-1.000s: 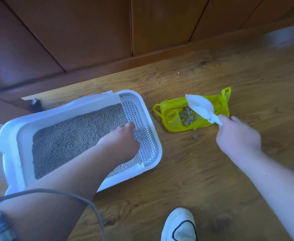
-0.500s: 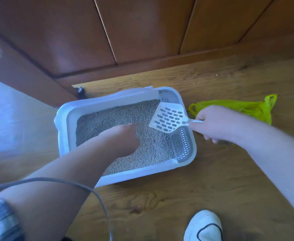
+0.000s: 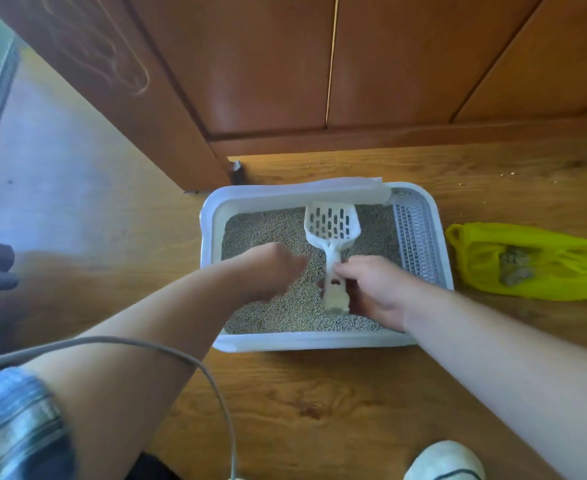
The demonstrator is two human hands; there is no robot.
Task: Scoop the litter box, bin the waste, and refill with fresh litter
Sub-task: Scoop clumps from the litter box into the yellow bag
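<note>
Gripping the handle of the white slotted plastic scoop (image 3: 332, 225), the right hand (image 3: 371, 289) holds its blade over grey litter (image 3: 285, 313) in the white rectangular plastic litter box (image 3: 209, 220). The left hand (image 3: 271, 268) is over the litter (blurred; finger position indeterminate). A yellow plastic bag (image 3: 562, 275) lies beside the box.

The box (image 3: 313, 341) is white, its litter (image 3: 302, 315) speckled grey-beige. The scoop (image 3: 332, 225) is white with dark slots. The bag (image 3: 559, 284) is bright yellow-green. The floor (image 3: 320, 403) is brown wood grain, the cabinet (image 3: 268, 64) reddish brown, the sleeve (image 3: 11, 427) blue-striped, the shoe (image 3: 444, 460) white.
</note>
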